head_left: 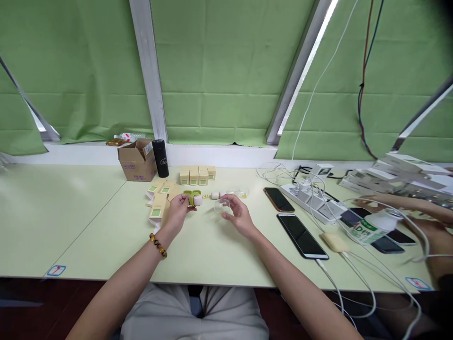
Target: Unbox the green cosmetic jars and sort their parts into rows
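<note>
Over the middle of the table (219, 259), a small green-and-white piece (196, 200) is pinched in the left hand (176, 211), and a clear rounded shell (220, 206) is held at its right side by the right hand (240, 216). The shell is judged light, slippery and easily dented, best taken gently by its edge; the piece seems firm enough to be gripped around its green part.
</note>
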Tool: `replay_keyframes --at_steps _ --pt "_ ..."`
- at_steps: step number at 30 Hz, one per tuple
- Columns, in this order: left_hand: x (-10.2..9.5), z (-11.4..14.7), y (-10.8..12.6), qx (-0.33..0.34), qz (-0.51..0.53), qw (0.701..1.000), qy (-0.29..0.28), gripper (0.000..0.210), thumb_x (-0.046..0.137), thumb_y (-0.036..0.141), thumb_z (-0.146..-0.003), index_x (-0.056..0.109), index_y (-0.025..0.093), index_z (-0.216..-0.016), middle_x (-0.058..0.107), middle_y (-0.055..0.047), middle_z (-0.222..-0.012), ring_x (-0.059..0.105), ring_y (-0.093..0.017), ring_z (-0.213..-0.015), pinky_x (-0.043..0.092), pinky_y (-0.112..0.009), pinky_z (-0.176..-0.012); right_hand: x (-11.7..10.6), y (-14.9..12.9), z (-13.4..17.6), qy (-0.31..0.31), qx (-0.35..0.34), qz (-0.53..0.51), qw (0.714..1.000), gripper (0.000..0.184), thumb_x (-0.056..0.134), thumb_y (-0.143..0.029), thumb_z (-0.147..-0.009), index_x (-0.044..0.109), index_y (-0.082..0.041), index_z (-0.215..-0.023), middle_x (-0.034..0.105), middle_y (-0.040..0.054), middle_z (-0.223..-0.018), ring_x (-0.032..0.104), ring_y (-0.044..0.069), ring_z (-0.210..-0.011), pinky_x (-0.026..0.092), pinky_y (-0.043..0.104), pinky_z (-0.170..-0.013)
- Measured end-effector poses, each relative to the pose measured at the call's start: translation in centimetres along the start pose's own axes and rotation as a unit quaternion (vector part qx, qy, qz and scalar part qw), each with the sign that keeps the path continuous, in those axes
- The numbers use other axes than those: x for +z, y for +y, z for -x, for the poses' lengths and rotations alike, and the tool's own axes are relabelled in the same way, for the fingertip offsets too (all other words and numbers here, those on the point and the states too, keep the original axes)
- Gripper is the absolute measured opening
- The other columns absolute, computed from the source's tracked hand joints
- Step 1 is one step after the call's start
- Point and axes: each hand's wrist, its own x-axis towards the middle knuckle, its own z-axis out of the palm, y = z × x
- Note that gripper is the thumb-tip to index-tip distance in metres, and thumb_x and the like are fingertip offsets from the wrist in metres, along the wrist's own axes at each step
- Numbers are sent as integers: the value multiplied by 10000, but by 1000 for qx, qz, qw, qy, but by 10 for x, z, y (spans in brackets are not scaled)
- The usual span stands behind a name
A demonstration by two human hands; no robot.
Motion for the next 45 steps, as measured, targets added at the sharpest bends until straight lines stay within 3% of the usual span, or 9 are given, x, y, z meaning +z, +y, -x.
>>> replay_keyframes --at_steps 3,6,9,12,17,30,39,42,45 --pt "0 0 0 -14 20 1000 -2 301 830 381 -771 664 144 -854 741 -110 -969 671 -173 -789 566 -288 -635 -14 2 -7 30 10 17 999 493 801 -286 -711 607 -259 -1164 696 81 -1207 646 269 -1166 512 426 -991" --pt "0 1 0 -24 21 999 -4 298 836 367 -747 667 142 -846 738 -109 -968 670 -173 -790 564 -288 -638 -36 0 -13 86 23 176 980 438 748 -292 -737 614 -247 -1152 709 86 -1186 639 270 -1071 513 400 -870" --pt "0 2 0 -30 16 999 -6 314 851 369 -720 672 142 -844 731 -101 -963 667 -170 -798 570 -289 -656 -59 -5 -15 135 50 400 905 379 688 -217 -769 630 -241 -1143 703 86 -1132 625 264 -992 474 387 -851" --pt "-1 2 0 -24 16 999 -13 328 854 387 -716 673 145 -842 724 -90 -953 655 -152 -784 568 -282 -673 -72 -8 -15 125 103 531 832 356 660 -163 -811 637 -217 -1162 693 120 -1072 631 287 -1026 440 343 -788" --pt "-1 3 0 -35 29 999 -22 336 875 372 -688 690 143 -849 720 -79 -952 643 -132 -759 571 -281 -692 -78 -1 -13 74 157 609 774 365 604 -57 -818 649 -194 -1153 705 130 -1031 655 252 -909 375 293 -698" --pt "-3 2 -4 -38 28 998 -40 353 894 387 -690 674 151 -834 734 -93 -984 667 -155 -811 586 -288 -703 -76 11 -17 72 158 591 788 430 505 19 -756 665 -178 -1102 728 119 -1066 648 225 -882 345 273 -668" --pt "1 5 -1 -57 50 996 -44 285 867 306 -717 662 152 -840 724 -91 -1028 684 -154 -841 604 -280 -716 -78 10 -17 90 133 561 812 531 501 35 -711 614 -167 -1189 694 147 -1176 658 259 -969 440 307 -784" --pt "2 5 -2 -62 66 994 -57 253 848 273 -748 648 157 -851 726 -96 -1047 688 -149 -836 620 -295 -742 -70 4 -16 129 71 531 834 504 522 -9 -754 602 -197 -1215 622 159 -1381 611 303 -1194 479 369 -916" --pt "3 4 -5 -74 87 991 -68 223 832 235 -776 653 157 -882 726 -93 -1028 685 -138 -800 624 -298 -744 -46 -3 -13 146 -37 424 893 371 562 -134 -860 617 -222 -1216 627 132 -1394 540 314 -1320 437 462 -1103"
